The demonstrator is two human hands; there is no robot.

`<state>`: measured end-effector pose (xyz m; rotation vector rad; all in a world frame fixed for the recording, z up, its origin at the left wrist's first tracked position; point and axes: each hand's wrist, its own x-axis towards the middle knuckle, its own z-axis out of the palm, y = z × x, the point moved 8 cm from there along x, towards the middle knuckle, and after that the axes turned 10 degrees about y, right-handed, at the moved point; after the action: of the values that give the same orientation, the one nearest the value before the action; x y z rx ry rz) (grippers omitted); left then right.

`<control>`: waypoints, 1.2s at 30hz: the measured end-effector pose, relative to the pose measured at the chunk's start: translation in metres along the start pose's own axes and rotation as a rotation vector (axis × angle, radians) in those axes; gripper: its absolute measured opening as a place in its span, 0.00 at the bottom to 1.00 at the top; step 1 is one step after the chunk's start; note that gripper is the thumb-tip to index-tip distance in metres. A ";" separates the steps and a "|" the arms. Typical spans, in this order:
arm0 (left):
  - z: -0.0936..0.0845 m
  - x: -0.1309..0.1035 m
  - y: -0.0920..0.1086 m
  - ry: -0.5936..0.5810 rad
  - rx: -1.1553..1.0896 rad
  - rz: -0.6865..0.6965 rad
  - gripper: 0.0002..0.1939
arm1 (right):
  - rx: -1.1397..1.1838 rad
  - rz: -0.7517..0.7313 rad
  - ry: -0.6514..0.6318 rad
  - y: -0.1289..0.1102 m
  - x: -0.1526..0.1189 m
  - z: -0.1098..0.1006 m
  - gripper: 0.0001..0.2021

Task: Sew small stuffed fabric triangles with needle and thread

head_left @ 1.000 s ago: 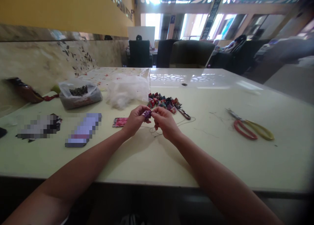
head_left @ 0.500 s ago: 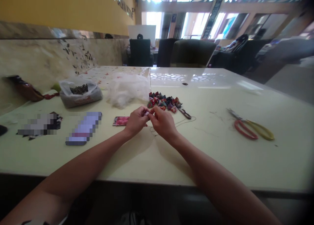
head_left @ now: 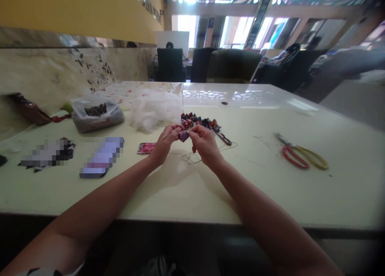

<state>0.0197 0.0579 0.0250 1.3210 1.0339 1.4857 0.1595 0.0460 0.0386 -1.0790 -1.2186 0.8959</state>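
Between my fingertips is a small purple fabric piece (head_left: 183,136), puffed like a tiny pouch. My left hand (head_left: 166,143) pinches it from the left. My right hand (head_left: 205,144) pinches its right side. Loose dark thread (head_left: 191,159) curls on the table just below and runs out to the right. Behind my hands lies a pile of small patterned fabric pieces (head_left: 200,121), partly covered by them. A pair of thread snips (head_left: 224,138) rests at the pile's right end. Flat pink patterned cloth (head_left: 146,148) lies left of my left hand.
Large scissors with red and yellow handles (head_left: 302,153) lie on the right of the table (head_left: 255,199). White stuffing (head_left: 153,109) and a plastic bag of dark dried material (head_left: 98,115) stand at the back left. A phone (head_left: 102,157) and dark cloth scraps (head_left: 48,153) lie left.
My hands have drawn slightly apart, and the purple fabric piece now shows between them, where only a whitish bit showed before. The view has shifted a little.
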 end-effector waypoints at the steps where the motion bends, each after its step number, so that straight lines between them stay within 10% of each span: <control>1: 0.000 0.000 -0.002 0.018 -0.075 -0.041 0.17 | 0.096 0.061 -0.007 0.002 0.000 0.001 0.07; 6: 0.014 -0.011 -0.012 -0.061 -0.330 -0.294 0.20 | 0.255 0.156 -0.063 0.006 -0.007 0.011 0.10; 14: 0.004 -0.010 -0.015 0.107 -0.377 -0.338 0.12 | -0.205 -0.292 -0.124 -0.024 -0.016 0.012 0.08; 19: 0.009 -0.014 -0.016 0.080 -0.396 -0.372 0.15 | -0.357 -0.294 -0.330 -0.018 -0.020 0.028 0.09; 29: 0.010 -0.008 -0.001 0.096 -0.700 -0.549 0.17 | -0.004 0.073 -0.058 0.015 0.004 0.000 0.14; 36: 0.008 -0.007 0.010 0.078 -0.728 -0.554 0.17 | 0.267 0.526 -0.497 0.034 -0.032 0.041 0.11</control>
<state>0.0271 0.0484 0.0332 0.4179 0.7089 1.2919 0.1154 0.0307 -0.0024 -1.0028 -1.1757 1.7613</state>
